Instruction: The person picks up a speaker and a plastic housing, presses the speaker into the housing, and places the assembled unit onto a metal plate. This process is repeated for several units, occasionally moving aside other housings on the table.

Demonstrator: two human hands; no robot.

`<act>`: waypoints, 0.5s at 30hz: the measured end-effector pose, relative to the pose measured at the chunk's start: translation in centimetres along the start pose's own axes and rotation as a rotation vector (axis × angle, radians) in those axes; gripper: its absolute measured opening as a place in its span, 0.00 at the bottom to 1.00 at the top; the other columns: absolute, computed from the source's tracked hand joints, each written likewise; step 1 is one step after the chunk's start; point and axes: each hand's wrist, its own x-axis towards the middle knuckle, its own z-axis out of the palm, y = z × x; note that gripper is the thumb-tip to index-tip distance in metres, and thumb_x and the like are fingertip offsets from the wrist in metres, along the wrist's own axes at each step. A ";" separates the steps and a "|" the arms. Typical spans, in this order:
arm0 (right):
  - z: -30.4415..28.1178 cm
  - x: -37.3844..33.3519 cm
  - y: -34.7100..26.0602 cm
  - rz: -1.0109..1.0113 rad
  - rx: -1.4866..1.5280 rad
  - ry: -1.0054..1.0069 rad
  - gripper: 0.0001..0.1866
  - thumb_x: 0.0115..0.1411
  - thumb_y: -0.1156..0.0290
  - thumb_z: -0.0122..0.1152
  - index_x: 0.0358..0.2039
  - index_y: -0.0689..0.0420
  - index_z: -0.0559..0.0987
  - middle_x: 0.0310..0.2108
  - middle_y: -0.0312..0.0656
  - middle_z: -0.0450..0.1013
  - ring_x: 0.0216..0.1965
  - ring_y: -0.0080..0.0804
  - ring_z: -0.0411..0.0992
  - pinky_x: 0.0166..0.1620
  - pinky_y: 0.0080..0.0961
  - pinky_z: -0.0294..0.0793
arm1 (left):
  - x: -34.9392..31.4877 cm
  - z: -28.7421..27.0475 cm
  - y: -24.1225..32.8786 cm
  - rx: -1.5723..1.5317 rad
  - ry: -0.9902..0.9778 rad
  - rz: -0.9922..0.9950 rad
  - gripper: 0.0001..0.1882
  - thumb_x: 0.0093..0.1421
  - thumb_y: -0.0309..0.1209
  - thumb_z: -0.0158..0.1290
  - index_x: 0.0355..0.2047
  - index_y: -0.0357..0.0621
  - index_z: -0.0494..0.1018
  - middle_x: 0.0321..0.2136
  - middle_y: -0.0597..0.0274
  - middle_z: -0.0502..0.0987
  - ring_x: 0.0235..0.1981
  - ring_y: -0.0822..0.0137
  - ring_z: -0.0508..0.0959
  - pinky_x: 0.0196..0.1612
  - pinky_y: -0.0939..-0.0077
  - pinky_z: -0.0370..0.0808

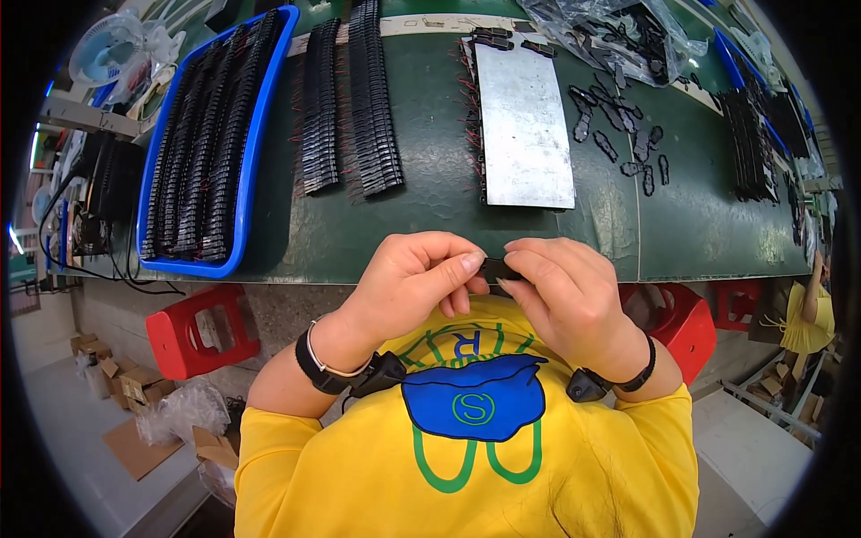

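Close to the table's front edge, a small black part [496, 270] is pinched between the fingertips of both hands; the fingers cover most of it, so its exact kind is hidden. My left hand [417, 280] grips its left end with thumb and forefinger. At its right end my right hand [565, 285] is closed with thumb and fingertips. Beyond the hands lies a flat silver metal plate [525, 125], with several black parts at its far end and red wires along its left side. Loose black flat frame-like pieces [619, 125] are scattered right of the plate.
On the left, a blue tray [235, 254] holds packed rows of black parts. Two more black rows [372, 134] with red wires lie beside it on the green table [430, 117]. A clear plastic bag [686, 49] sits at the far right. Red stools [202, 332] stand below the edge.
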 end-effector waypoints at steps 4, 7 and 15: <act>0.1 -0.1 0.2 -0.010 0.007 0.007 0.16 0.40 0.81 0.67 0.33 0.63 0.75 0.32 0.48 0.75 0.29 0.44 0.75 0.31 0.32 0.74 | 0.0 0.0 -0.1 0.007 -0.006 0.007 0.10 0.65 0.28 0.48 0.39 0.34 0.75 0.27 0.57 0.80 0.22 0.76 0.77 0.24 0.87 0.74; 0.3 -0.3 0.3 -0.022 0.008 0.007 0.16 0.40 0.82 0.67 0.33 0.64 0.75 0.32 0.48 0.75 0.28 0.44 0.74 0.31 0.32 0.75 | -0.1 0.1 -0.1 0.010 -0.013 0.010 0.10 0.65 0.28 0.48 0.38 0.34 0.75 0.27 0.57 0.80 0.22 0.77 0.77 0.25 0.87 0.73; 1.0 -0.5 0.6 -0.079 -0.004 0.082 0.16 0.39 0.82 0.65 0.32 0.65 0.75 0.31 0.48 0.74 0.27 0.41 0.74 0.30 0.30 0.75 | -0.5 0.5 -0.2 0.046 0.003 0.095 0.05 0.62 0.25 0.52 0.36 0.35 0.74 0.27 0.59 0.79 0.23 0.78 0.76 0.26 0.87 0.73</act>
